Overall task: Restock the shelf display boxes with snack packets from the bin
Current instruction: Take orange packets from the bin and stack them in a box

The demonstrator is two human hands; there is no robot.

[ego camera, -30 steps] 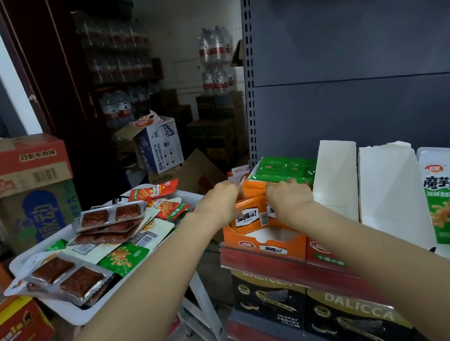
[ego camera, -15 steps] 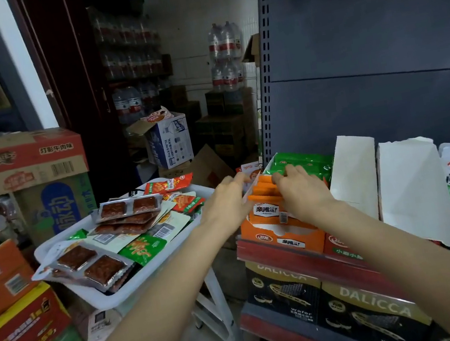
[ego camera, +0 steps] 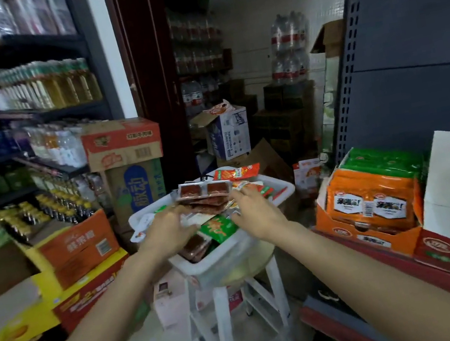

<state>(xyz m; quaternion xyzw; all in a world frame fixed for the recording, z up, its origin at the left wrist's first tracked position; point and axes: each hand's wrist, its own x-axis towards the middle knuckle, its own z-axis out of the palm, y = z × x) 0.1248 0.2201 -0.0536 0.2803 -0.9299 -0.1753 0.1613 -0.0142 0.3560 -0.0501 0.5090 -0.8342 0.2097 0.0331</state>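
The snack packets (ego camera: pixel 208 203) are found heaped in the white bin (ego camera: pixel 281 190), directly under both hands. The topmost twin-cell brown packet (ego camera: pixel 204 189) lies flat, its long axis running left to right, just beyond the fingertips. Both hands are now withdrawn from the orange display box (ego camera: pixel 368 205), well off to the right, and a fresh pick is judged begun. The left hand (ego camera: pixel 168 231) and right hand (ego camera: pixel 258 212) are spread, nothing grasped

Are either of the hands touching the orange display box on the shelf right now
No. The left hand and right hand are over the white bin, apart from the orange display box.
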